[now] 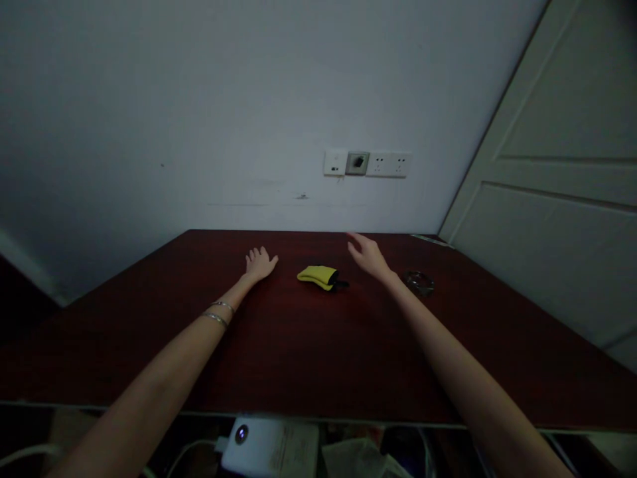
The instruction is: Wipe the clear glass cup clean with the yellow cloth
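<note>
A small yellow fabric pouch [317, 275] with a dark opening and a short black strap lies on the dark red table [308, 352], between my two hands. My left hand [259, 263] rests palm down to its left, fingers spread, apart from the pouch and holding nothing. To the right of the pouch, my right hand [367, 254] hovers near the table with its fingers stretched out and thumb apart, nothing in it. Just right of my right wrist sits a clear glass ashtray-like dish [419, 283], which I am not touching. Two silver bangles circle my left wrist.
A pale wall with sockets and switches [368, 164] rises behind the table. At the right stands a white panelled door [562, 192]. Under the front edge, a white box-shaped device [271, 446] with a lit button and cable lies among papers.
</note>
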`<state>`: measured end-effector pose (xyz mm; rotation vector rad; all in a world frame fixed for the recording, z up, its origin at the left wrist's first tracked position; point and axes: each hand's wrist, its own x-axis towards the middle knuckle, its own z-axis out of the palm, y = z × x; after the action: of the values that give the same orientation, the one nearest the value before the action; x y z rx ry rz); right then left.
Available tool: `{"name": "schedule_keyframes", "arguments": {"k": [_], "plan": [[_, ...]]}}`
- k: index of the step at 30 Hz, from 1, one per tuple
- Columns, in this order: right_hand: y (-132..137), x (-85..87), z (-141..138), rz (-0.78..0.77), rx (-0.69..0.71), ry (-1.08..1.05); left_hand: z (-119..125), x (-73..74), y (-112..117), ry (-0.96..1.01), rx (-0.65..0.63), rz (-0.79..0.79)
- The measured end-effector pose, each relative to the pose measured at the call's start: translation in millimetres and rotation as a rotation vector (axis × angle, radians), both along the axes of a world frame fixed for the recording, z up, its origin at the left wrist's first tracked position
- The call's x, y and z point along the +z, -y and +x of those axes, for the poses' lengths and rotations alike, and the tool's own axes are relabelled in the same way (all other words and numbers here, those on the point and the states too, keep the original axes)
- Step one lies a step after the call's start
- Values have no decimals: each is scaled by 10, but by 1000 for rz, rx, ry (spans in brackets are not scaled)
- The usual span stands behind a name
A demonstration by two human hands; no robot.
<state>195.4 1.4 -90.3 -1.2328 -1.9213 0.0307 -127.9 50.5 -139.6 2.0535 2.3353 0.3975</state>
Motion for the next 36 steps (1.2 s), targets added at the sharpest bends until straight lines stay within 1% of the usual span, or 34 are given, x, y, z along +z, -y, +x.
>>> {"name": "schedule_keyframes", "arguments": {"k": [2,4,6,8,11,13,16,19,21,23,26,29,32,36], "plan": [[83,216,180,46,18,-39,172,122,-71,35,-92,5],[182,389,440,80,8,-89,421,253,-125,72,-218,-1],[287,487,762,104,25,-198,738,374,-144,114,-354,-6],[389,497,1107,92,16,-291,1103,470,-122,153,-499,-23],[514,375,1585,2,-38,-359,1689,539,-29,194,-698,-70],[575,239,1843,-93,-25,-371,2069,526,55,214,-807,-107],[641,11,2121,-258,-40,-318,2570,428,180,236,-927,-163],[694,-196,2272,-406,-93,-194,2936,304,272,244,-1015,-204],[723,-308,2315,-452,-90,-161,3099,245,302,248,-1067,-216],[742,-394,2324,-473,-76,-151,3207,213,307,254,-1124,-218],[740,-475,2303,-482,-40,-150,3294,187,282,265,-1210,-209],[707,-521,2265,-487,8,-179,3325,156,247,310,-1273,-199],[664,-557,2233,-495,36,-214,3332,115,225,364,-1280,-195],[621,-600,2216,-474,35,-242,3331,73,210,385,-1247,-185]]}}
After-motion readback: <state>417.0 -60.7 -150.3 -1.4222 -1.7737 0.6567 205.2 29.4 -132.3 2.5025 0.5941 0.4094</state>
